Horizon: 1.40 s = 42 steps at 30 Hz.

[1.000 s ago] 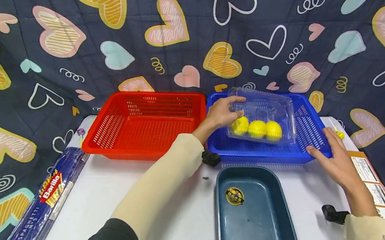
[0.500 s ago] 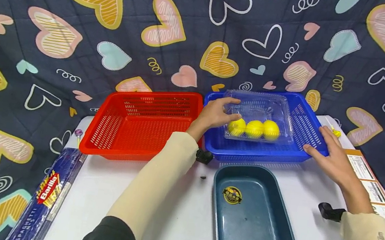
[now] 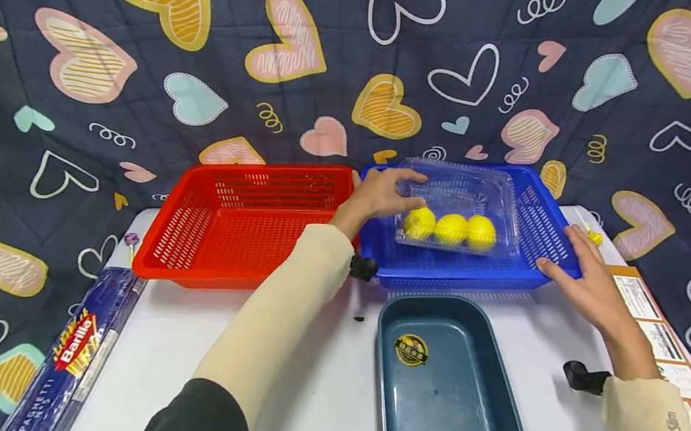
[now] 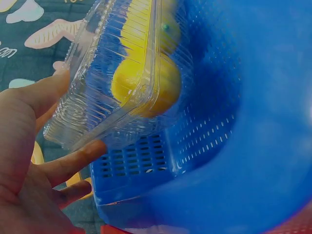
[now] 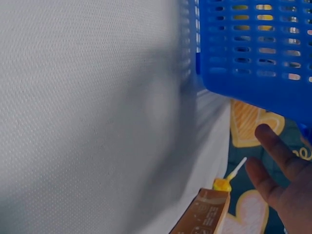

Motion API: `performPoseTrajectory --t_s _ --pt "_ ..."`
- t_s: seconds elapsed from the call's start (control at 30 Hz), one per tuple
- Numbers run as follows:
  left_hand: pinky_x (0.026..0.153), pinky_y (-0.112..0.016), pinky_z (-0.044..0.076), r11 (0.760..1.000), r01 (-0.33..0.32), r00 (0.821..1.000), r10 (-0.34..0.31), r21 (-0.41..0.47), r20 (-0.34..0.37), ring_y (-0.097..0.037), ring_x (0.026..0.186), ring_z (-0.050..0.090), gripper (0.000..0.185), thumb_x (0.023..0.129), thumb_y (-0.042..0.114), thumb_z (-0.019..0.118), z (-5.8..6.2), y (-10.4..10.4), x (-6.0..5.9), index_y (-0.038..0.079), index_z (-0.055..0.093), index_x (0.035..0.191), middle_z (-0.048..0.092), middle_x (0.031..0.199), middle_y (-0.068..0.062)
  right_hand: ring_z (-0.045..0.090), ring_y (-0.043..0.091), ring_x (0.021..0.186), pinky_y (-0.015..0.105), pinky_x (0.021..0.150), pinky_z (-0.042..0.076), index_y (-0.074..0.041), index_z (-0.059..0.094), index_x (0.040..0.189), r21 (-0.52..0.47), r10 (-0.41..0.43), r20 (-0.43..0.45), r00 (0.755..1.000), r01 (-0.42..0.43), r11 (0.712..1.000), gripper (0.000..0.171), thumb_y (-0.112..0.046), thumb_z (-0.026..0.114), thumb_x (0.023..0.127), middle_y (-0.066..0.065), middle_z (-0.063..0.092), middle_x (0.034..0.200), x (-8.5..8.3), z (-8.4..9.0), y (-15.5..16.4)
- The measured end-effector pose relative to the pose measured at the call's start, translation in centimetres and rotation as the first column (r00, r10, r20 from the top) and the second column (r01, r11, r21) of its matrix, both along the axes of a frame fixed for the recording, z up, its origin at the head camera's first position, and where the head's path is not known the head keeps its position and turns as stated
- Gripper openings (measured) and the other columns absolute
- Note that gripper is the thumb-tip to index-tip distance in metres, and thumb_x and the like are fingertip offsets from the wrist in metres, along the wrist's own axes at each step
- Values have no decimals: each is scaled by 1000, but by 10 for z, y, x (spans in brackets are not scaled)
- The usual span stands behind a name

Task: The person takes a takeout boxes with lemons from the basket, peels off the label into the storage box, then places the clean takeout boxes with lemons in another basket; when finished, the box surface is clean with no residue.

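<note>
In the head view, a clear plastic clamshell (image 3: pixel 457 187) with three yellow lemons (image 3: pixel 451 229) lies in the blue basket (image 3: pixel 450 279). My left hand (image 3: pixel 378 196) pinches its left end between thumb and fingers. The left wrist view shows the thumb (image 4: pixel 51 90) on one side of the clamshell's edge and a fingertip (image 4: pixel 93 148) against the other. At the basket's right corner is my right hand (image 3: pixel 590 282), its thumb by the front rim. In the right wrist view its fingers (image 5: pixel 280 151) are spread, slightly apart from the basket wall.
Left of the blue basket stands a red basket (image 3: pixel 243 275). A dark teal tray (image 3: pixel 457 411) sits nearer me. A Barilla spaghetti pack (image 3: pixel 74 346) and purple lollipop (image 3: pixel 131 240) lie at left; an orange-and-white box (image 3: pixel 653 328) and yellow lollipop (image 3: pixel 594 237) at right. A patterned cloth hangs behind.
The head view has turned slightly right, so everything appears shifted left. Both hands, the clamshell and the blue basket keep nearly the same places relative to each other.
</note>
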State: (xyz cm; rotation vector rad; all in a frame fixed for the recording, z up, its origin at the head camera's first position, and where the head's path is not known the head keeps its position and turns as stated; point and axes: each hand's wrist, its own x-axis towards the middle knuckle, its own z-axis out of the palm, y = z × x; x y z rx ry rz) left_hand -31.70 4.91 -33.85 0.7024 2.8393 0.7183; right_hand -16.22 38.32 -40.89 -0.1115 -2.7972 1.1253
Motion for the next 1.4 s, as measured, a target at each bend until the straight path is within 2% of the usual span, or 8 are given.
performPoseTrajectory --t_s 0.2,0.47,0.67,0.8,1.17,1.4 --pt "120 -74 -7 999 -22 1000 22 -24 20 -35 153 33 51 94 50 65 0 -4 0 41 56 144 48 159 3 1 49 157 74 120 7 -4 8 163 -8 1 3 1000 -1 1000 89 -43 57 100 20 -1 172 -1 -1 -3" --pt "120 -75 -7 1000 -22 998 23 -17 61 -38 154 29 54 94 49 65 -5 -10 1 41 53 146 45 161 -1 2 50 156 76 119 8 -4 9 163 0 2 7 1000 -2 1000 88 -43 56 100 21 0 172 0 -2 -5" --pt "119 -75 -9 1000 -10 997 11 -12 76 -36 151 35 57 94 50 65 -10 -15 1 39 52 148 49 158 -2 3 52 156 77 118 9 -4 9 163 -4 7 3 1000 -7 1000 88 -43 56 100 21 0 172 0 -2 -6" --pt "118 -76 -10 1000 2 997 -1 -13 73 -35 152 34 57 94 50 65 -12 -18 0 39 52 148 48 159 1 3 52 156 78 117 9 -5 8 163 -3 6 8 1000 -6 1000 88 -44 56 100 21 0 172 0 -1 -6" --pt "119 -74 -12 998 1 994 7 -68 112 -39 155 26 58 96 52 61 -9 -14 1 41 48 151 41 163 0 2 51 156 76 119 7 -4 8 163 -14 7 0 1000 -7 1000 88 -42 56 100 22 -1 171 1 -1 -4" --pt "120 -74 -11 997 -1 995 8 -74 97 -42 156 21 57 97 53 58 -5 -8 3 41 46 152 41 163 0 2 52 155 76 119 7 -4 7 163 -16 2 2 1000 -2 1000 88 -42 55 101 22 -1 171 2 0 -1"
